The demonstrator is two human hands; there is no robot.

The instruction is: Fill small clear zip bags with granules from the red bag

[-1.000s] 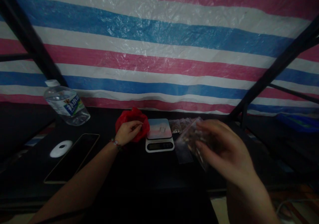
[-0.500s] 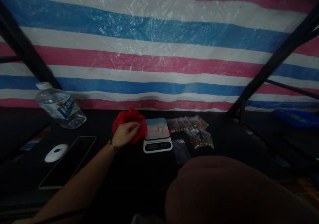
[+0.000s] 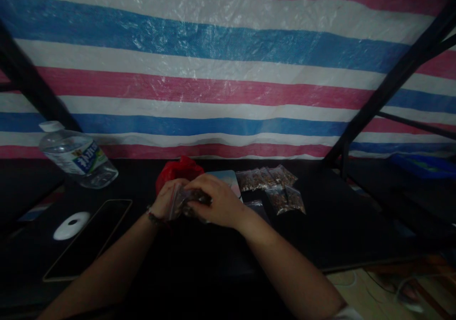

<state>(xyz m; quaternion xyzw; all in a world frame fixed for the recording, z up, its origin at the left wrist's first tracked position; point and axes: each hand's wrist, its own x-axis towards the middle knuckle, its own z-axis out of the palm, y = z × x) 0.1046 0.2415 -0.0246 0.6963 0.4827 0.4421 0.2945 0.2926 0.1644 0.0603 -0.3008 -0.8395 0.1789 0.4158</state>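
My left hand [image 3: 166, 201] and my right hand [image 3: 218, 200] meet in front of the small digital scale [image 3: 228, 178], both closed on a small clear plastic bag [image 3: 182, 201] with dark contents. A red plastic bag [image 3: 177, 170] sits just behind my left hand. Most of the scale is hidden by my right hand. Several filled small clear bags [image 3: 274, 187] lie on the dark table to the right of the scale.
A tilted water bottle [image 3: 74, 155] stands at the left. A dark phone [image 3: 90, 237] and a white round disc [image 3: 69, 225] lie near the left front. A striped tarpaulin [image 3: 228, 73] hangs behind the table [image 3: 338, 225]. Black frame bars [image 3: 384, 92] slant at the right.
My right hand came in from the right, close to the camera, and joined my left hand in front of the scale. My left hand left the red bag and now grips the small bag.
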